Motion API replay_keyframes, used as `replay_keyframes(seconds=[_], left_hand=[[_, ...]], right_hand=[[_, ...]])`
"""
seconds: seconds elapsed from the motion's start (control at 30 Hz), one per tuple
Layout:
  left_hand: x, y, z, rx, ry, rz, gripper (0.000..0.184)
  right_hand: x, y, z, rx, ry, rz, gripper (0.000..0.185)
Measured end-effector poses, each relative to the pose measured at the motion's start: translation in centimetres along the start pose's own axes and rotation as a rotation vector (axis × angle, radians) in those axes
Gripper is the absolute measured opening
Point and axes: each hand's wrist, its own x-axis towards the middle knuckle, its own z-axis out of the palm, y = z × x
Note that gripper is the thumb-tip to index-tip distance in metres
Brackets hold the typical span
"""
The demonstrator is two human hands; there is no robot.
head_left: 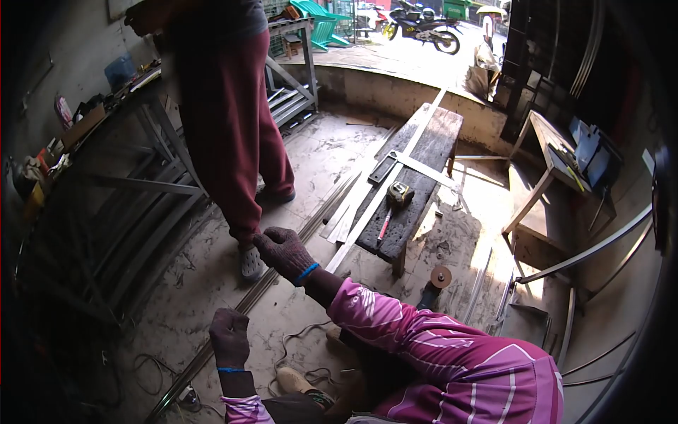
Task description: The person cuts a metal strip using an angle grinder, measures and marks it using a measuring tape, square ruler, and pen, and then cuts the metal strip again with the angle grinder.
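Observation:
My left hand, in a dark knit glove with a blue band at the wrist, is closed above the long metal bars on the floor. My right hand, gloved the same way, is closed too, in front of a co-worker's lower leg. Whatever either hand may hold is hidden. On the dark wooden bench lie a long flat metal strip, a metal square, a tape measure and a red-and-white pen. The strip's near end passes close to my right wrist.
A co-worker in maroon trousers stands at the left beside a cluttered workbench. An angle grinder is on the floor right of my right arm. Cords lie near my shoe. At the right stands a wooden table.

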Motion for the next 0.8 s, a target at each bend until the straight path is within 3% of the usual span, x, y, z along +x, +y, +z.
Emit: replay_keyframes(seconds=[0.07, 0.17, 0.3, 0.37, 0.67, 0.73, 0.8], left_hand=[[0.1, -0.2, -0.1, 0.027, -0.011, 0.027, 0.016], [0.0, 0.2, -0.3, 0.106, -0.024, 0.095, 0.016], [0.0, 0.8, -0.3, 0.013, -0.052, -0.021, 0.023], [-0.1, 0.3, -0.3, -0.014, -0.058, -0.032, 0.024], [-0.7, -0.2, -0.2, -0.018, -0.112, -0.088, 0.027], [-0.6, -0.7, -0.2, -0.051, -0.1, -0.206, 0.027], [-0.6, -0.6, -0.2, -0.087, -0.099, -0.174, 0.026]], right_hand=[[0.8, 1.4, 0.5, 0.016, 0.104, -0.291, 0.021], [0.7, 1.6, -0.2, 0.082, -0.053, -0.129, 0.021], [0.5, 1.1, -0.3, 0.057, -0.047, -0.122, 0.023], [0.4, 0.8, -0.4, 0.076, 0.059, -0.147, 0.027], [0.3, -0.7, -1.4, 0.117, 0.056, -0.197, 0.027], [0.5, -2.1, -3.2, 0.043, 0.136, -0.276, 0.028], [-0.1, -4.0, -6.9, -0.032, 0.177, -0.289, 0.035]])
